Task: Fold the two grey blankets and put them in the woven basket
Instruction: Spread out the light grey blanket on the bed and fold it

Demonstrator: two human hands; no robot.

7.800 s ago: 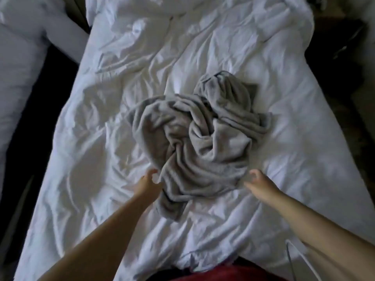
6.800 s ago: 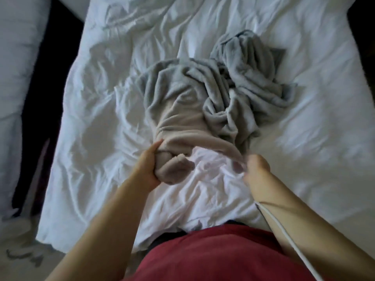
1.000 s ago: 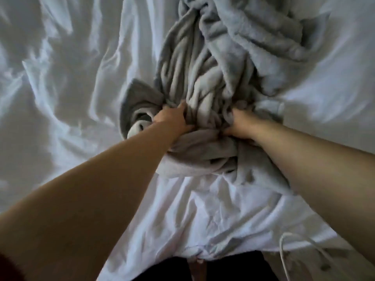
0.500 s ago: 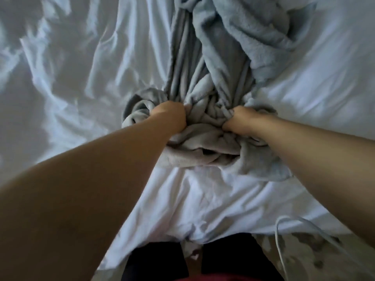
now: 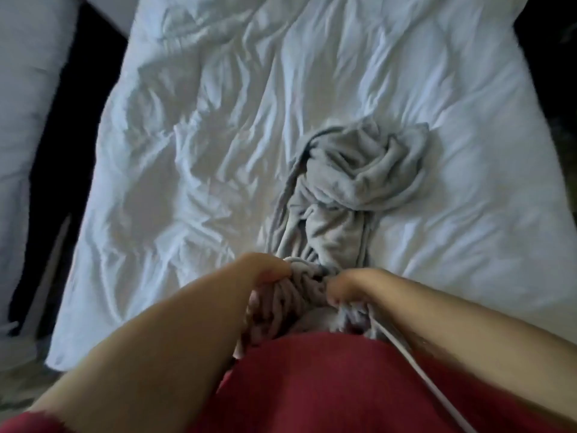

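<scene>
Two hands, left hand [image 5: 268, 273] and right hand [image 5: 346, 285], one grey blanket heap [image 5: 352, 182], one white duvet [image 5: 218, 120], one white cable [image 5: 409, 357].

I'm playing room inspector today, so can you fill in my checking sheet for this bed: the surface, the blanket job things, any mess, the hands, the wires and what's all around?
Surface: white bedcover, very rumpled.
Job's things: grey blankets, one crumpled unfolded heap trailing towards the person; the two cannot be told apart. The woven basket is not in view.
Clutter: nothing seen.
Hands: left hand grips the bunched near end of the heap; right hand grips it close beside.
Cables: white cable runs down across the red top, beside the right forearm.
Surroundings: second white bed on the left, dark gap between; floor at the lower left.
</scene>
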